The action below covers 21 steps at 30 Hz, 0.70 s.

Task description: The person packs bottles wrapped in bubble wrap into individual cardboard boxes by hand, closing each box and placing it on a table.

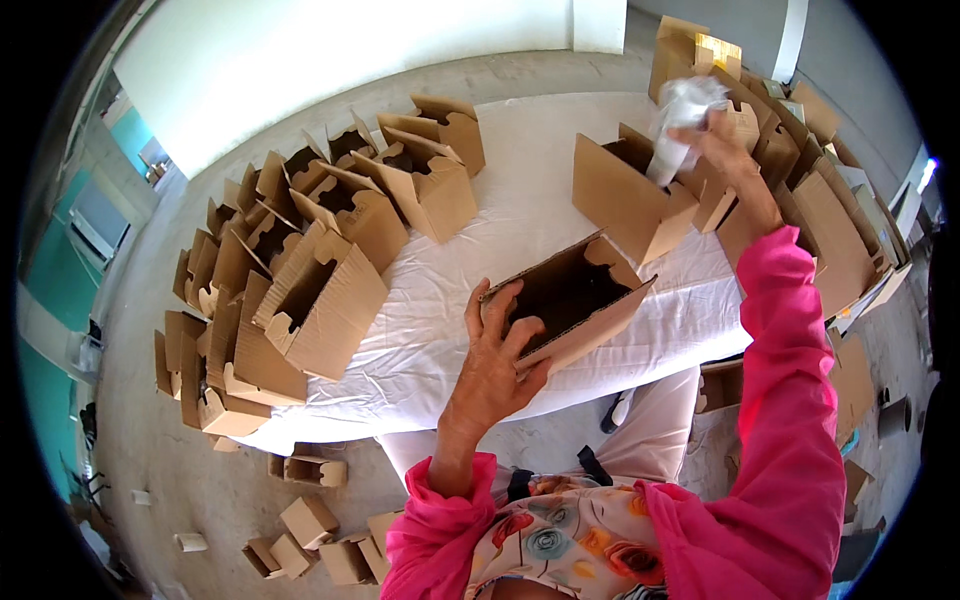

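Clothing: bright pink long sleeves [790, 440] on both forearms, flowered top at lower edge.
Left hand [497, 360]: gripping the near end of an open brown corrugated cardboard box [570, 300]; fingers [478, 305] spread, some hooked over the box rim, thumb under the side wall.
Open box: tilted, its opening facing up and toward the viewer, held just above the near edge of the counter.
Counter [520, 210]: covered by a white wrinkled cloth.
Right hand [725, 150]: raised over the far right part of the counter, fingers closed around a crumpled white plastic-wrapped item [680, 125].
White item: upper part in the hand, lower end dipping into a second upright cardboard box [625, 195] standing on the counter.
Left side: many folded brown cardboard boxes with open flaps [310, 270], crowded along the counter edge.
Far right: stack of flat cardboard sheets [820, 220].
Floor: grey concrete [180, 440], few small boxes [305, 520] lying there.
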Motion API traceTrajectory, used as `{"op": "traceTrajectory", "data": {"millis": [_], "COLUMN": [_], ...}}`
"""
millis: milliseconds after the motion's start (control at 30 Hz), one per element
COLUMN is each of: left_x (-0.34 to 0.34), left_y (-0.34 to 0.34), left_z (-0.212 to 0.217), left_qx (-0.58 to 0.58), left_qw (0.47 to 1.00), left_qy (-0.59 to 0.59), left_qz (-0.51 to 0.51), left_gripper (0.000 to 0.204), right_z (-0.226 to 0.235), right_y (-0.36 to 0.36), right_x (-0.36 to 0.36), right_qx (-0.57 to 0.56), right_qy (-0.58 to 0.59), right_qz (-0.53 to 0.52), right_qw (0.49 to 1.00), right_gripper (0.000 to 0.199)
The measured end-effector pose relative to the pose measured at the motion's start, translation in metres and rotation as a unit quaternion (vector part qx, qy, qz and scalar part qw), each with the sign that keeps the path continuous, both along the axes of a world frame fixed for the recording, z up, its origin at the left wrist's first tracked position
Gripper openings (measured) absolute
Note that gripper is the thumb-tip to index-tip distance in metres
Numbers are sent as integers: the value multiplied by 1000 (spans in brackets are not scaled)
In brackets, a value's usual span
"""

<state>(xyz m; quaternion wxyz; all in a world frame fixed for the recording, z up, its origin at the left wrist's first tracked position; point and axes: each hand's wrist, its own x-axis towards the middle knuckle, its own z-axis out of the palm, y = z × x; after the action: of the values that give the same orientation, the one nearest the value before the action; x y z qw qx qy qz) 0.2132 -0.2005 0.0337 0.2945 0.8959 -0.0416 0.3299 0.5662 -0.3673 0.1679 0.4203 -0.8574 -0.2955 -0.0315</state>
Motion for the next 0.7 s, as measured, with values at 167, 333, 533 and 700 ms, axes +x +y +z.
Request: {"op": "traceTrajectory", "data": {"millis": [167,333,533,700], "left_x": [-5,-9,-16,-18], "left_y": [3,3,3,-6], "left_z": [-2,-1,-5,2], "left_qx": [-17,-25,-17,-1], "left_qw": [1000,999,1000,1000], "left_qy": [-3,-9,-17,9], "left_qz": [16,25,16,0], "left_gripper": [53,54,48,31], "right_z": [26,15,-34,-50], "right_y": [-19,-7,25,38], "right_x": [-70,-172,-186,-178], "right_qx": [317,346,-21,-246], "right_qy": [-9,26,-99,-106], "right_qz": [137,348,421,456], "right_qw": [939,871,902,849], "right_gripper": [48,51,48,34]}}
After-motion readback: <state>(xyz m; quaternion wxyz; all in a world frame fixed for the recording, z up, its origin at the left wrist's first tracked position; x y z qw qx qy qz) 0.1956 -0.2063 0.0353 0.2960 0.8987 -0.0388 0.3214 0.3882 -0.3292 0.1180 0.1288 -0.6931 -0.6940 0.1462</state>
